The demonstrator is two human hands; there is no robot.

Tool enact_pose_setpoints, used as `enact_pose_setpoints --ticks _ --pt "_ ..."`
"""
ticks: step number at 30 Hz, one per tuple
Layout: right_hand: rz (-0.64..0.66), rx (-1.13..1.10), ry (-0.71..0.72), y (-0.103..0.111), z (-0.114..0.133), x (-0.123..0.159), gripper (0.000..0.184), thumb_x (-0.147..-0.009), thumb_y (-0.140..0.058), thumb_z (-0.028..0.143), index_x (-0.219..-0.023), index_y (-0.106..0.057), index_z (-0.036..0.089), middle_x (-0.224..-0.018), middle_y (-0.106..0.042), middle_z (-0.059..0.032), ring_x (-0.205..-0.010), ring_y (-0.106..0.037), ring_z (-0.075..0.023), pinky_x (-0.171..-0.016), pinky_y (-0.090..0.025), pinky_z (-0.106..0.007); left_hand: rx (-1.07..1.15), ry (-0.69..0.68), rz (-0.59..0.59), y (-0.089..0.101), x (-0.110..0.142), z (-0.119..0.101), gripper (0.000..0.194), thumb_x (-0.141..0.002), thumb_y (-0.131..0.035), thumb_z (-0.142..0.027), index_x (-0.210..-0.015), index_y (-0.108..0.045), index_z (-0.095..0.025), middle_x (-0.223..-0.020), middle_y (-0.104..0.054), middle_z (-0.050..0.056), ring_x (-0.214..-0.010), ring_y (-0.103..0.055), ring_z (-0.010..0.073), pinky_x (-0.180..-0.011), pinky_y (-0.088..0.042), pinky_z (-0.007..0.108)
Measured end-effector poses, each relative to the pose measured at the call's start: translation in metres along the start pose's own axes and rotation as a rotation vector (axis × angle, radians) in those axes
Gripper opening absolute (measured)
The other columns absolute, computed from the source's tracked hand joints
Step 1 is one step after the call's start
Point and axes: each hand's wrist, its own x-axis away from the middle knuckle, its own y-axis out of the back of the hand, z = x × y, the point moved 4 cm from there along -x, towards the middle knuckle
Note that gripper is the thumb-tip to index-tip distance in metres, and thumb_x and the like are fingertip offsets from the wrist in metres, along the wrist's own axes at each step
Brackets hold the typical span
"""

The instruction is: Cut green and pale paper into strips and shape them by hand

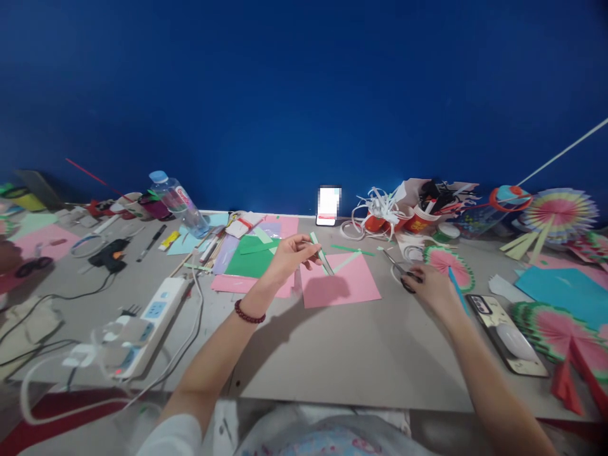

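My left hand (291, 255) is raised over the table and pinches a thin light-green paper strip (321, 253) between thumb and fingers. The strip hangs above a pink paper sheet (342, 288). My right hand (430, 287) rests on the table to the right, its fingers closed through the black handles of a pair of scissors (398, 269) whose blades point away towards the wall. More green strips (352, 250) lie at the pink sheet's far edge.
A green sheet (251, 258) and other coloured papers lie to the left. A power strip (151, 320) with cables, a glue gun (110, 254) and a water bottle (178, 202) stand further left. A phone (506, 332) and folded paper fans (555, 326) lie right. Red cups (412, 220) stand near the wall.
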Motion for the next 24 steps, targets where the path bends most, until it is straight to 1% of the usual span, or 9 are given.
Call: enact_pose_setpoints --ticks 2,4,6,9,11,13,16,21,24 --pt "-0.013 -0.048 0.107 0.011 0.039 0.004 0.025 -0.076 -0.060 0.043 -0.082 -0.064 0.019 -0.082 -0.068 -0.0097 -0.066 -0.058 -0.0220 -0.066 -0.044 -0.036 -0.042 -0.013 0.017 -0.005 0.002 0.001 0.036 -0.065 -0.077 -0.043 -0.073 -0.057 -0.014 -0.058 -0.064 0.001 -0.055 -0.067 0.0150 -0.043 -0.045 0.018" --pt "-0.027 -0.144 0.192 0.022 0.081 0.008 0.028 -0.080 -0.057 0.046 -0.083 -0.066 0.019 -0.078 -0.068 -0.0082 -0.064 -0.058 -0.0207 -0.065 -0.045 -0.034 -0.090 -0.025 0.046 -0.010 0.005 0.003 0.034 -0.068 -0.075 -0.043 -0.072 -0.058 -0.014 -0.059 -0.065 0.002 -0.057 -0.067 0.0149 -0.044 -0.046 0.018" --pt "0.046 -0.271 0.279 0.026 0.122 0.009 0.027 -0.082 -0.057 0.044 -0.084 -0.067 0.020 -0.081 -0.069 -0.0078 -0.067 -0.060 -0.0197 -0.063 -0.047 -0.032 -0.123 -0.036 0.083 -0.017 0.007 0.005 0.032 -0.069 -0.074 -0.042 -0.072 -0.059 -0.014 -0.061 -0.067 0.003 -0.058 -0.067 0.0149 -0.045 -0.047 0.019" --pt "0.166 -0.422 0.353 0.022 0.169 0.008 0.023 -0.083 -0.058 0.040 -0.085 -0.068 0.020 -0.085 -0.070 -0.0055 -0.072 -0.062 -0.0184 -0.063 -0.048 -0.030 -0.150 -0.056 0.122 -0.023 0.010 0.009 0.032 -0.070 -0.074 -0.042 -0.073 -0.059 -0.014 -0.063 -0.068 0.004 -0.059 -0.068 0.0149 -0.046 -0.047 0.019" --pt "0.246 -0.481 0.385 0.013 0.189 0.007 0.021 -0.084 -0.058 0.038 -0.085 -0.068 0.020 -0.085 -0.070 -0.0044 -0.072 -0.062 -0.0169 -0.064 -0.048 -0.029 -0.155 -0.071 0.129 -0.025 0.011 0.010 0.032 -0.069 -0.075 -0.042 -0.073 -0.060 -0.014 -0.063 -0.068 0.004 -0.059 -0.068 0.0148 -0.047 -0.047 0.019" --pt "0.278 -0.524 0.396 0.002 0.202 0.006 0.018 -0.083 -0.058 0.035 -0.083 -0.067 0.019 -0.082 -0.069 -0.0037 -0.071 -0.061 -0.0158 -0.063 -0.048 -0.028 -0.144 -0.084 0.116 -0.025 0.012 0.010 0.033 -0.069 -0.074 -0.043 -0.075 -0.061 -0.014 -0.063 -0.068 0.004 -0.059 -0.068 0.0148 -0.047 -0.048 0.020" --pt "0.313 -0.594 0.362 -0.011 0.208 0.005 0.015 -0.082 -0.059 0.032 -0.082 -0.065 0.018 -0.080 -0.068 -0.0029 -0.066 -0.060 -0.0141 -0.060 -0.048 -0.026 -0.121 -0.098 0.096 -0.023 0.013 0.008 0.032 -0.070 -0.073 -0.043 -0.077 -0.062 -0.014 -0.064 -0.068 0.003 -0.060 -0.068 0.0147 -0.049 -0.048 0.020" --pt "0.305 -0.714 0.317 -0.019 0.201 0.002 0.015 -0.081 -0.058 0.030 -0.082 -0.066 0.017 -0.073 -0.065 -0.0014 -0.057 -0.054 -0.0113 -0.056 -0.046 -0.026 -0.128 -0.108 0.073 -0.021 0.014 -0.002 0.029 -0.071 -0.073 -0.040 -0.077 -0.063 -0.014 -0.067 -0.069 0.004 -0.060 -0.067 0.0140 -0.050 -0.049 0.020" --pt "0.331 -0.749 0.323 -0.018 0.196 0.001 0.018 -0.080 -0.060 0.028 -0.093 -0.066 0.018 -0.074 -0.066 -0.0014 -0.061 -0.058 -0.0128 -0.060 -0.047 -0.027 -0.144 -0.136 0.030 -0.018 0.013 -0.007 0.027 -0.070 -0.074 -0.038 -0.078 -0.065 -0.014 -0.068 -0.068 0.003 -0.057 -0.064 0.0117 -0.052 -0.049 0.021"
